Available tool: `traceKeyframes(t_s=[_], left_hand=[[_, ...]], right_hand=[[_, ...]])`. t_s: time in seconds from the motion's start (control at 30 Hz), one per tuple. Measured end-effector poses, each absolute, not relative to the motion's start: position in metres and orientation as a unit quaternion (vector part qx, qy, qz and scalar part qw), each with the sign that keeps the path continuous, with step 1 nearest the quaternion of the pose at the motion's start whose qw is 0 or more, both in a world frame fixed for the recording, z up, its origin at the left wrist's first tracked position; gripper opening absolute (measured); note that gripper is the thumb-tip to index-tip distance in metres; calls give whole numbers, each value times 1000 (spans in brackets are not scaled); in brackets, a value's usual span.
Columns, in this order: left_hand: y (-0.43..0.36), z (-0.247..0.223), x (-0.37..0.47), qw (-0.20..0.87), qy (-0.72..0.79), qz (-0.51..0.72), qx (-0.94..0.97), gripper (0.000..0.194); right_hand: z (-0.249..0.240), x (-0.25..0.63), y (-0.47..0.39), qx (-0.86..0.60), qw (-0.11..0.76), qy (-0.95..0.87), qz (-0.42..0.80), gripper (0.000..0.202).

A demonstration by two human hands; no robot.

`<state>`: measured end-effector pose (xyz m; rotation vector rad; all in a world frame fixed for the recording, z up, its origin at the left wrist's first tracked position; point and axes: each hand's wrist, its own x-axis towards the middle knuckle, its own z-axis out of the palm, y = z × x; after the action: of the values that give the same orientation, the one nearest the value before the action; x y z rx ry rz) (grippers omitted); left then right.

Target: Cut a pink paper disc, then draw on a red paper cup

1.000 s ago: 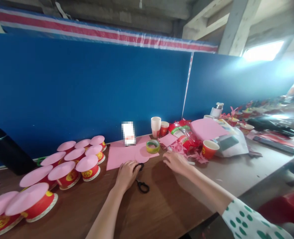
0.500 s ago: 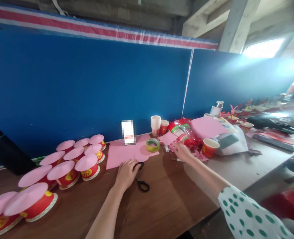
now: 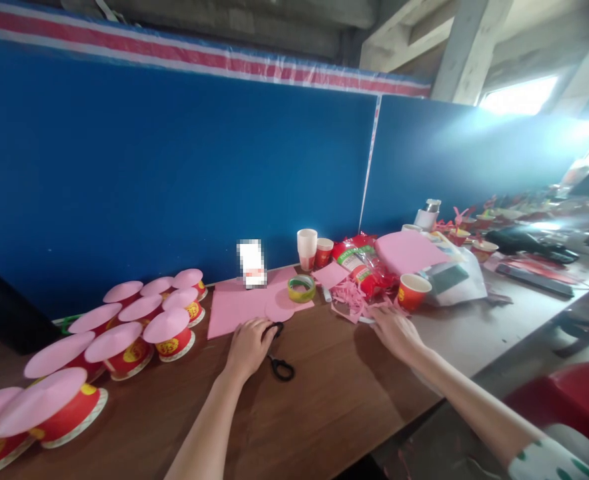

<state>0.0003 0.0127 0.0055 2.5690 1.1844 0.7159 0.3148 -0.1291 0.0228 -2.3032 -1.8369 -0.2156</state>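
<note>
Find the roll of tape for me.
In the head view, the roll of tape lies mid-table on pink paper, between the left hand and the pink shreds.

Bright, glaring at upper right from a window (image 3: 519,97); dim overhead, softly shadowed on the surface (image 3: 319,400), stretched and blurry toward the edges.
</note>
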Motion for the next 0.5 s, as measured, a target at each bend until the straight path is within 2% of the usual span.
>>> traceKeyframes(t_s=[0.1, 0.17, 0.27, 0.37, 0.43, 0.5], left_hand=[[12, 5, 0, 114, 405, 246, 873, 37], [11, 4, 1, 118, 409, 244, 871, 36], [8, 5, 2, 108, 430, 262, 857, 33], [2, 12, 7, 93, 426, 343, 832, 29], [-5, 18, 13, 136, 383, 404, 819, 29], [-13, 23, 22, 233, 347, 448, 790, 29]], right_hand=[[23, 311, -132, -777, 108, -620, -12, 18], [24, 307, -132, -752, 148, -639, 64, 13], [25, 292, -131, -679, 251, -654, 219, 13], [25, 270, -124, -615, 364, -595, 368, 22], [26, 253, -118, -569, 437, -532, 450, 28], [27, 235, -110, -530, 479, -479, 510, 31]])
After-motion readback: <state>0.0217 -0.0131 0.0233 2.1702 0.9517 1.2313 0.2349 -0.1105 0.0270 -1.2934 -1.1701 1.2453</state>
